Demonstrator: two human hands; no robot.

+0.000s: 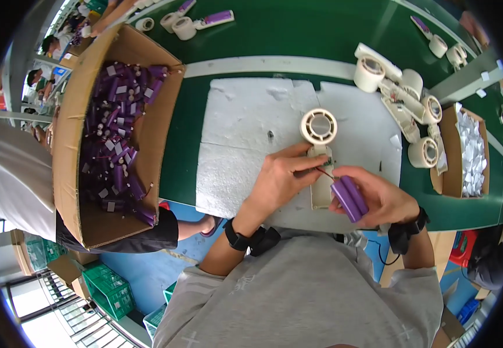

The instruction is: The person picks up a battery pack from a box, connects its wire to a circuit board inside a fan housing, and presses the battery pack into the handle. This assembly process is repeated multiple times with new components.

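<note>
A cream handheld fan housing (pixel 319 126) lies on the white foam sheet, its round ring end pointing away from me and its open handle (pixel 321 194) toward me. My left hand (pixel 283 174) is on the handle near the ring, fingers pinched at a small circuit board and thin wires. In my right hand (pixel 379 197) is a purple battery pack (pixel 350 198), held tilted just right of the handle. A short dark-red wire runs from the pack to my left fingertips. Whether its plug is seated is hidden by my fingers.
A cardboard box (pixel 68 139) of purple battery packs stands at the left. More cream fan housings (pixel 369 74) cluster at the right, beside a smaller box (pixel 450 151) of silvery packets. Beyond a pale strip (pixel 269 65), further fan parts (pixel 184 28) lie on the green surface. Another person (pixel 16 168) is at the left.
</note>
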